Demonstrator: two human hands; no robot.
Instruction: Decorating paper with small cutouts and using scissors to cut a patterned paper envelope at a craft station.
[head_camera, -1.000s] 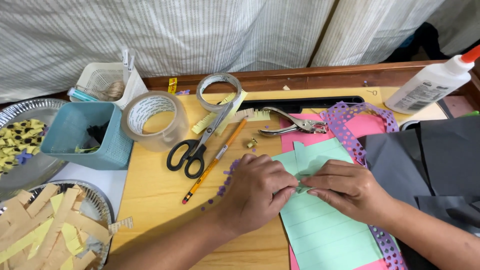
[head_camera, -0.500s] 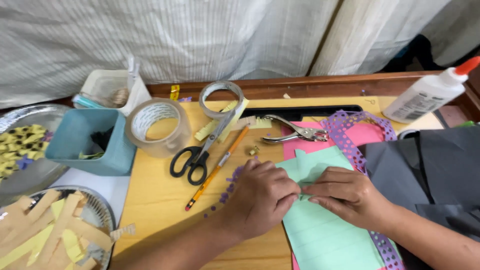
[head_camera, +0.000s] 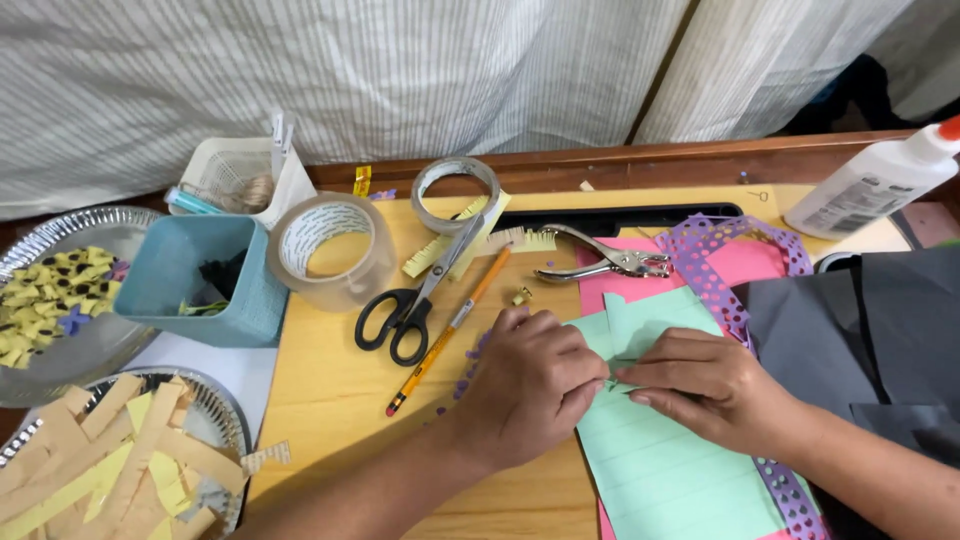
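A light, flimsy green paper sheet (head_camera: 655, 455) lies on the desk (head_camera: 330, 400), pinched at a fold by the left hand (head_camera: 530, 385) and right hand (head_camera: 705, 390). It is best gripped at edges; creasing is likely.

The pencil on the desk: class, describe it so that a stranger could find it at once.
Start at the yellow desk, left of the two hands. Beside the black-handled scissors lies the pencil, slanting from upper right to lower left. It is the only long, thin orange stick there, with a dark lower end.
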